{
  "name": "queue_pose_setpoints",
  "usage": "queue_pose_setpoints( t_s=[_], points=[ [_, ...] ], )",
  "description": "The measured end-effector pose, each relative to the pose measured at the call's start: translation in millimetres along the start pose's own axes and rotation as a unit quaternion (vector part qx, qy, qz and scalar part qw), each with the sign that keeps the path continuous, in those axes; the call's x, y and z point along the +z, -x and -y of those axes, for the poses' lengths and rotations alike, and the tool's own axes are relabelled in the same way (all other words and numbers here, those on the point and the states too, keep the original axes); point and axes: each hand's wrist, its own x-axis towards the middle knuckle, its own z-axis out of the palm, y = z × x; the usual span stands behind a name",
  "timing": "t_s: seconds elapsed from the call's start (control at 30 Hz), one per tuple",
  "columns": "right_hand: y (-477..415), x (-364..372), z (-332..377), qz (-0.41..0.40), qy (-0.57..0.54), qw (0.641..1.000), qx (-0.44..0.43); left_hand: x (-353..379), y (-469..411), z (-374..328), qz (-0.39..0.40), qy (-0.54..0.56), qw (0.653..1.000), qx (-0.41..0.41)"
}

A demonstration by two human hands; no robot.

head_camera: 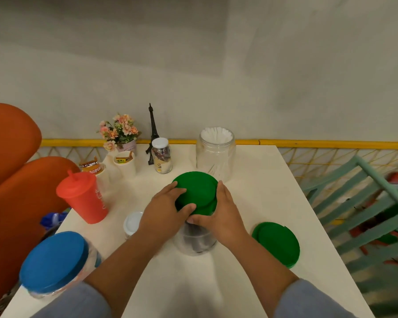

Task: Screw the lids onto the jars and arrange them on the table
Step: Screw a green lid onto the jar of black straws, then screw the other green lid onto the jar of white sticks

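Left hand (pixel 168 207): curled over the near-left rim of the green lid (pixel 195 189), with the thumb lying on its top face.
Right hand (pixel 221 214): grips the lid's right edge, with the thumb tucked under the rim at the jar's neck.
Green lid: a round, matte plastic disc held between both hands on the mouth of the clear jar (pixel 194 239). Whether it is threaded on cannot be told.
Clear jar: smooth, transparent and round-bodied, standing on the surface directly below the hands.
Second green lid (pixel 276 244): the same round shape, lying flat just right of the right forearm.
Blue-lidded jar (pixel 53 262): clear with a wide blue cap, beside the left sleeve.
Small white-capped jar (pixel 132 223): partly hidden, just left of the left hand.
Open jar (pixel 216 152): clear, holding pleated white paper, beyond the hands.
Red tumbler (pixel 84 198): tapered plastic, to the left of the left hand.
Surface (pixel 239 283): a smooth white rectangular top.
Room: a plain pale wall (pixel 216 65), a yellow rail (pixel 331 143) with lattice, an orange seat (pixel 9 180) on the left and a teal slatted chair (pixel 365 203) on the right.
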Motion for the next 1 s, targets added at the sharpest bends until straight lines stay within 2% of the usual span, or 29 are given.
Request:
queue_pose_setpoints(
  t_s=[0.3,0.43,0.5,0.57,0.63,0.77,1.0],
  points=[
    [-60,14,13,0.045,0.016,0.998,-0.045,-15,-36,8,-0.045,0.051,0.994,-0.082],
    [-86,-1,13,0.086,-0.041,0.994,-0.060,-23,-52,12,-0.050,0.053,0.990,-0.118],
    [-104,-16,9,0.027,-0.050,0.997,-0.050,-24,-57,14,-0.055,0.066,0.988,-0.127],
    [-130,-32,2,-0.072,-0.012,0.997,-0.036,-23,-60,17,-0.060,0.076,0.987,-0.130],
    [-156,-47,-7,-0.133,0.025,0.991,-0.002,-22,-63,18,-0.060,0.077,0.987,-0.129],
    [-191,-59,-23,-0.107,0.078,0.990,0.053,-21,-63,21,-0.060,0.087,0.986,-0.128],
    [-206,-54,-29,-0.119,0.072,0.990,0.018,-20,-64,21,-0.064,0.094,0.986,-0.123]
  ],
)
